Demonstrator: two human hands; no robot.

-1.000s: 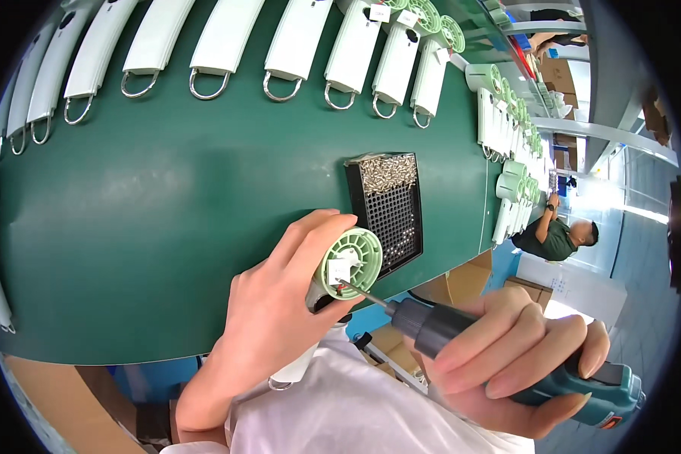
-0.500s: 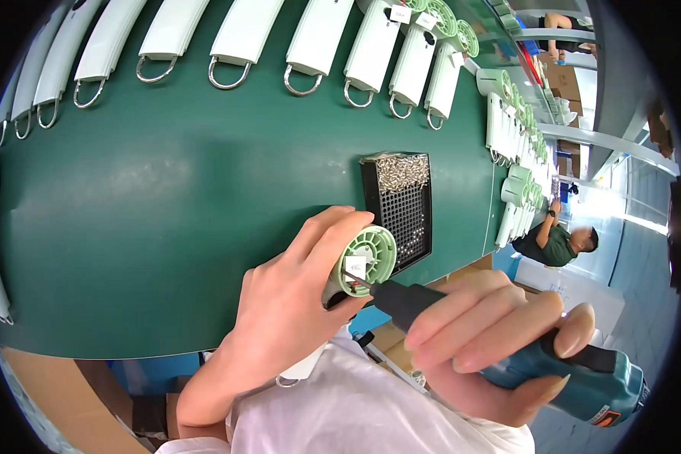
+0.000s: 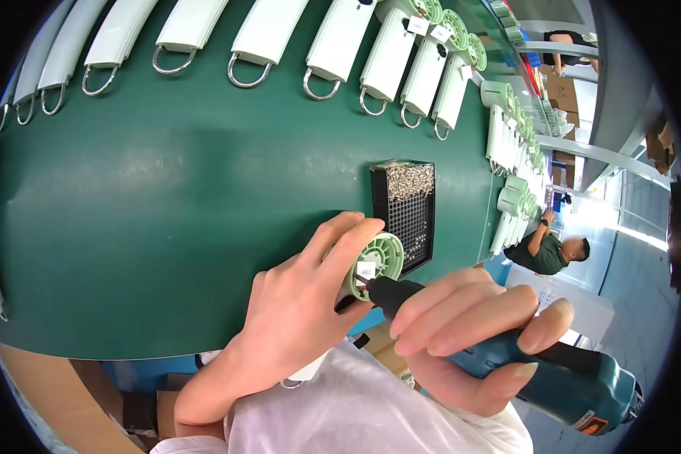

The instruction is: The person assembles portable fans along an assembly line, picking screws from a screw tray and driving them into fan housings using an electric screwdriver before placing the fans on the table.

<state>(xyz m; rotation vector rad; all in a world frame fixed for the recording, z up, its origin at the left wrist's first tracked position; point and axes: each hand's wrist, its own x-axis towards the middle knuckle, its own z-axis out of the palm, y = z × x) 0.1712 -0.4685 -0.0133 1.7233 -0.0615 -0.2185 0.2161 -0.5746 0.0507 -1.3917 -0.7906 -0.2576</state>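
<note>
The left hand [image 3: 299, 295] grips the green cup [image 3: 387, 256] at the near edge of the worktop [image 3: 166, 250] — apparently steadying it against the electric screwdriver [image 3: 571, 382], gripped in the right hand [image 3: 469, 333], tip inside the cup. The parts tray [image 3: 380, 204] sits just beyond, presumably for easy reach.

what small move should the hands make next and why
Probably hold the driver steady with the right hand: its bit reaches into the green cup, which the left hand grips, though what the bit meets is too small to tell.
</note>
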